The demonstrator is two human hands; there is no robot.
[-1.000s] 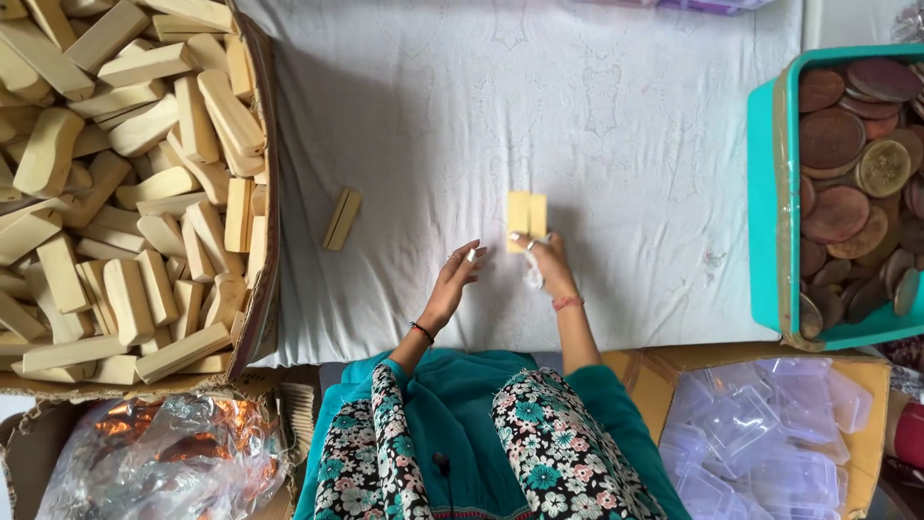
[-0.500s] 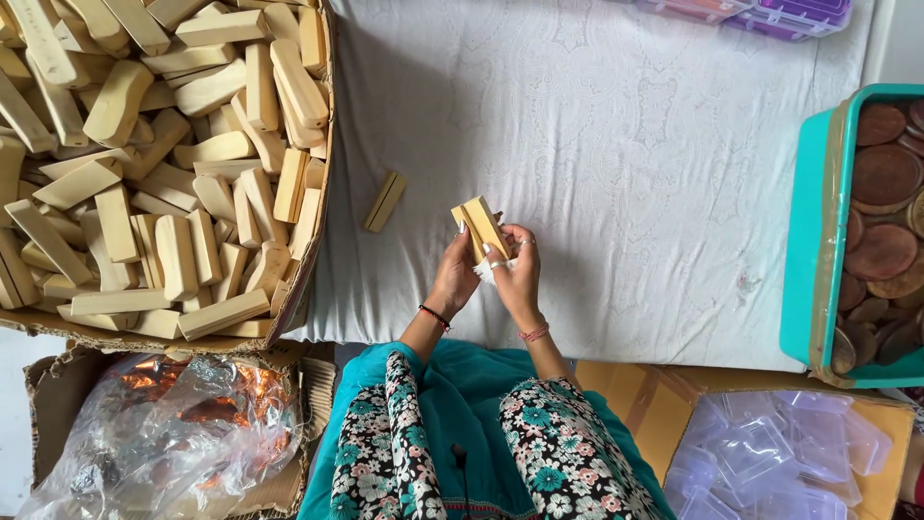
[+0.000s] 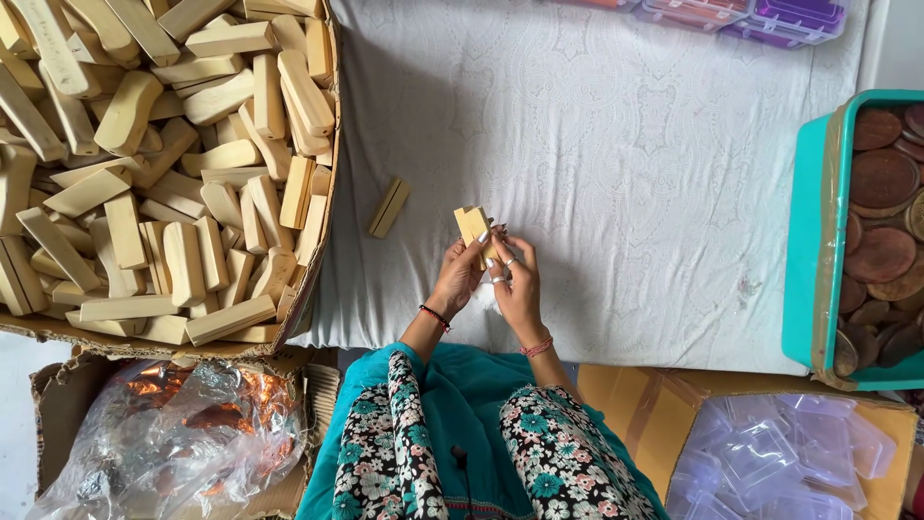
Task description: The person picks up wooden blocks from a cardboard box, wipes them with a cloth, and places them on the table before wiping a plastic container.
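Both hands meet over the near part of the white cloth [image 3: 597, 144]. My left hand [image 3: 460, 279] and my right hand [image 3: 515, 289] hold a small pale wooden block [image 3: 473, 226] between their fingertips, lifted above the cloth. A second pale wooden block [image 3: 389, 207] lies loose on the cloth to the left of the hands. Both wrists carry thin bracelets.
A cardboard box [image 3: 322, 241] heaped with several pale wooden blocks fills the left. A teal bin [image 3: 807, 250] of brown round discs stands at the right. Below are a crumpled plastic bag [image 3: 173, 424] in a carton and a carton of clear plastic cases [image 3: 780, 457]. Purple containers [image 3: 770, 17] sit far back.
The hands have come together and lifted the wooden block off the cloth; a second ago they lay apart beside it. The view has shifted left.
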